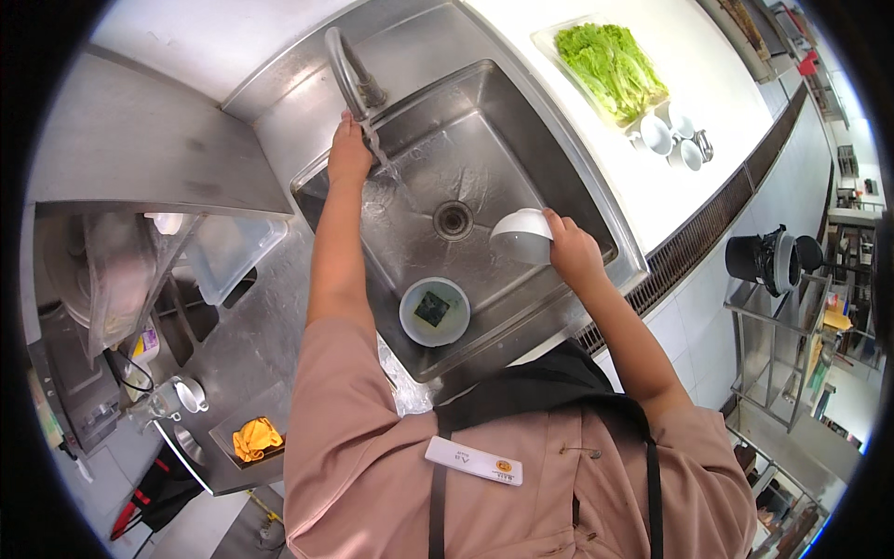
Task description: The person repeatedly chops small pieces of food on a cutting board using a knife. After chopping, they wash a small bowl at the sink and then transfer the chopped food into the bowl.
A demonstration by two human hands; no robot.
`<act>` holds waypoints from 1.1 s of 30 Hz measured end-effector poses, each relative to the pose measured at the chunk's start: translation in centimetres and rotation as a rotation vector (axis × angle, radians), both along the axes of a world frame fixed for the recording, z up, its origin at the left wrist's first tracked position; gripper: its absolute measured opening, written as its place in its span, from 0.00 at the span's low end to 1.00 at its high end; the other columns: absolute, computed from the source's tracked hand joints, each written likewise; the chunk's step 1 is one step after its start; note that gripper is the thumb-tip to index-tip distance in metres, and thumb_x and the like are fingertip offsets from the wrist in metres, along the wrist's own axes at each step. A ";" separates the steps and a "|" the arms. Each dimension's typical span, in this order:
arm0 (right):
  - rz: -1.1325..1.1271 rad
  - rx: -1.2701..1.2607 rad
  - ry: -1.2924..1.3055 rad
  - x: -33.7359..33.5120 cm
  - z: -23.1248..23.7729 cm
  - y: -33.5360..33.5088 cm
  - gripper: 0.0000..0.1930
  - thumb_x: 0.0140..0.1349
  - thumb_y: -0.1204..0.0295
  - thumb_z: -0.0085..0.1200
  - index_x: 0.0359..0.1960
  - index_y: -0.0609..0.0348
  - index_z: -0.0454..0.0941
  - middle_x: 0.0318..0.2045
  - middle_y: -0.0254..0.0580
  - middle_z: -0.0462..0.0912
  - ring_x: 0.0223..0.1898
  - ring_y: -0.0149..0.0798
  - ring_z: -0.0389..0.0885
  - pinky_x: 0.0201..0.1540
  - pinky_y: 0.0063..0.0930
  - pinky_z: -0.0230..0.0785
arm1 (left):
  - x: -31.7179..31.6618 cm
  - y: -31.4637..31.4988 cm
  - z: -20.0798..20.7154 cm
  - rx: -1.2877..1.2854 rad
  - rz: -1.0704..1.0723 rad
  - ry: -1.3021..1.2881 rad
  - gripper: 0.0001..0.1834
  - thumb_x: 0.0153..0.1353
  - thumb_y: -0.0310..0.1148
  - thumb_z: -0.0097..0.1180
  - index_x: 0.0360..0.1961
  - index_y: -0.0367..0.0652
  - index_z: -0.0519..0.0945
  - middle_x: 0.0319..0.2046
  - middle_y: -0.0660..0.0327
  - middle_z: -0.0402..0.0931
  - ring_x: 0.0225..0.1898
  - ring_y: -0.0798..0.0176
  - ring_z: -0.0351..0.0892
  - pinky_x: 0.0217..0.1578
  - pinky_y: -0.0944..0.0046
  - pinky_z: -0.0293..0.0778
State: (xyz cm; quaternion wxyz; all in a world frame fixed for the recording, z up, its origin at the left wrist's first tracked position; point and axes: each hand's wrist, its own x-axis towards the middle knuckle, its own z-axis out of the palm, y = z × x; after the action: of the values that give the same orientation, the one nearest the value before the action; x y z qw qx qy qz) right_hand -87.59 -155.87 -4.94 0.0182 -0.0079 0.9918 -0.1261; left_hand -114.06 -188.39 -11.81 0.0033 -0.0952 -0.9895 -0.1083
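My right hand [572, 250] grips a white bowl [523, 235] by its rim, tilted over the right side of the steel sink [484, 149]. My left hand [348, 154] reaches to the curved metal faucet [345, 70], its fingers stretched out beside the spout; whether they touch it I cannot tell. Water [377, 147] runs from the spout into the basin. Near the front of the sink sits a pale round bowl [410, 331] with a dark green scouring pad [431, 308] in it. The drain [453, 221] lies between the two hands.
Right of the sink, a white counter [643, 200] bears a tray of lettuce [610, 70] and several white cups [656, 135]. On the left are a clear plastic container [233, 252] and an orange cloth [256, 438]. A black bucket [745, 258] stands on a steel rack at far right.
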 end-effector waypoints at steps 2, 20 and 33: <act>-0.008 0.004 0.008 0.5 0.2 0.1 0.22 0.56 0.78 0.47 0.55 0.57 0.69 0.32 0.47 0.77 0.30 0.48 0.82 0.33 0.39 0.76 | -0.2 -0.4 0.6 0.055 -0.011 -0.053 0.29 0.54 0.23 0.47 0.60 0.36 0.67 0.68 0.54 0.55 0.64 0.53 0.62 0.62 0.59 0.64; 0.325 0.348 0.460 -3.4 13.5 2.6 0.34 0.48 0.80 0.53 0.62 0.50 0.65 0.31 0.38 0.74 0.31 0.37 0.80 0.31 0.30 0.77 | 10.5 -0.4 14.1 0.048 -0.033 0.247 0.19 0.65 0.46 0.48 0.29 0.42 0.79 0.27 0.44 0.78 0.32 0.41 0.78 0.33 0.48 0.72; -0.076 -0.231 0.249 0.3 5.0 1.2 0.14 0.54 0.77 0.50 0.43 0.65 0.71 0.35 0.59 0.80 0.38 0.55 0.81 0.41 0.47 0.74 | 18.3 0.0 14.2 2.615 -0.403 -0.964 0.15 0.59 0.41 0.57 0.20 0.51 0.68 0.13 0.71 0.66 0.21 0.71 0.67 0.29 0.68 0.63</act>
State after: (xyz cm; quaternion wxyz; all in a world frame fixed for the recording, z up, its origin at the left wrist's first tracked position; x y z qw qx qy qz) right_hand -87.34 -154.69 0.02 -0.1106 0.0117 0.9650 -0.2377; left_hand -95.77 -188.34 2.38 -0.2617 -0.1156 -0.0490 -0.9569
